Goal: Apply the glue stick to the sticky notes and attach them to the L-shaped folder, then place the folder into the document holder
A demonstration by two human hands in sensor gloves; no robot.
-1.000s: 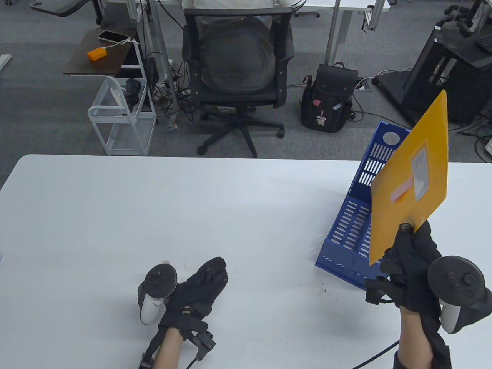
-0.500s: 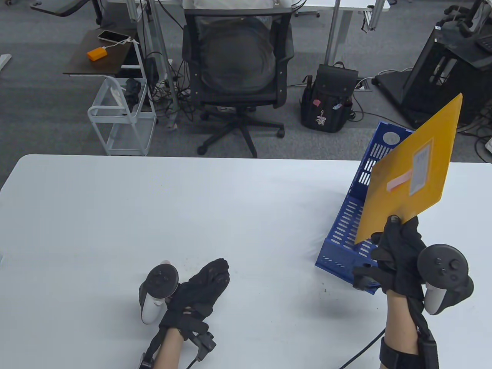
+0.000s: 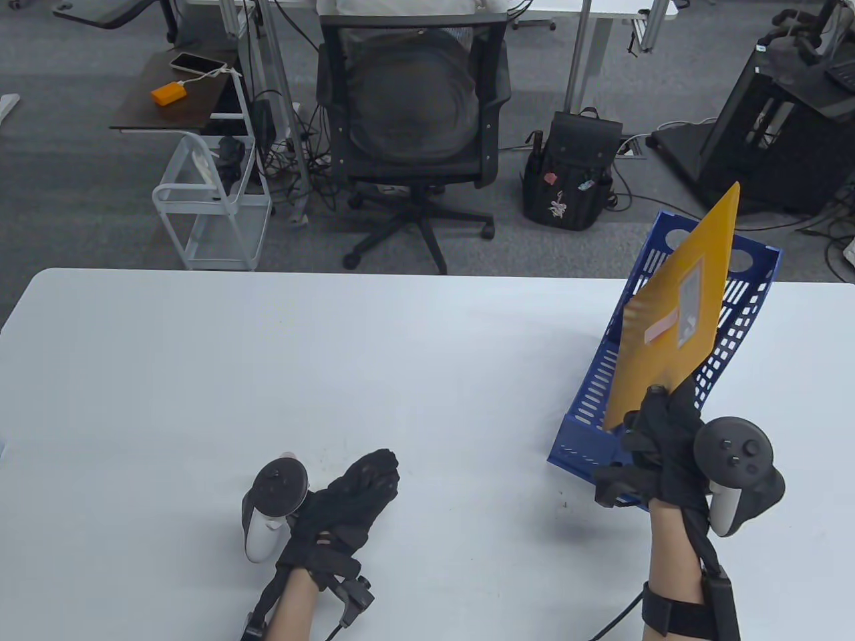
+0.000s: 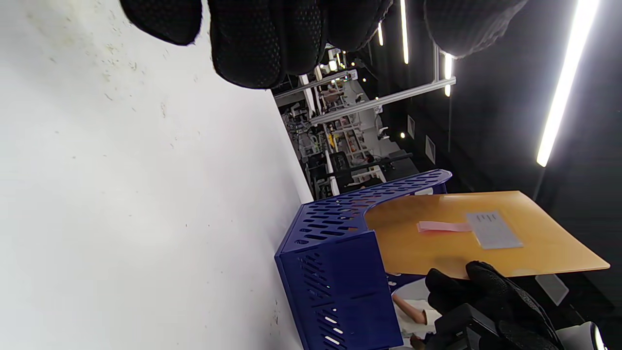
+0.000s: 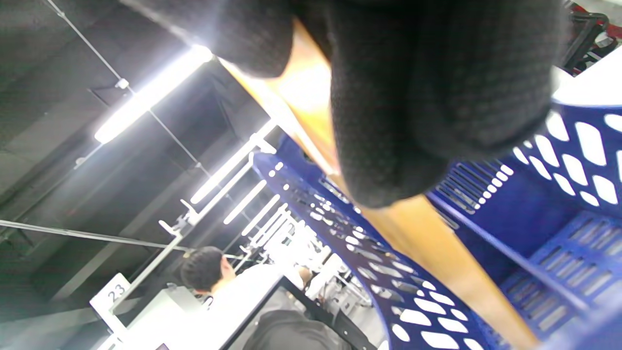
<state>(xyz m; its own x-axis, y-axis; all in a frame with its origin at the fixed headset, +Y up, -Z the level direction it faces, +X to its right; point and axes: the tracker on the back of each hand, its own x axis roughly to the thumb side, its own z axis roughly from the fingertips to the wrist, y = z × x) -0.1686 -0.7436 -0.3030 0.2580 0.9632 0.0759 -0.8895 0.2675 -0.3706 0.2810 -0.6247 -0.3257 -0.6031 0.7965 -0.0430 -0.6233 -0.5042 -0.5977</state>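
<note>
My right hand [image 3: 661, 417] pinches the near corner of the orange L-shaped folder [image 3: 674, 314], held on edge over the blue document holder [image 3: 594, 394] at the table's right. A pink sticky note [image 3: 658, 327] and a grey label [image 3: 689, 304] sit on the folder's face. In the left wrist view the folder [image 4: 486, 238] has its lower edge inside the holder [image 4: 335, 272]. In the right wrist view the folder [image 5: 413, 228] runs down between the holder's walls [image 5: 573, 165]. My left hand [image 3: 364, 484] rests flat on the white table [image 3: 267, 360], holding nothing.
An office chair [image 3: 411, 120], a black backpack [image 3: 568, 170] and a small white cart [image 3: 210, 200] stand on the floor beyond the table's far edge. A black equipment stand [image 3: 768, 133] is at the far right.
My right hand has moved left and down with the folder, turning it more edge-on and bringing it into the holder's opening. The left hand has stayed still.
</note>
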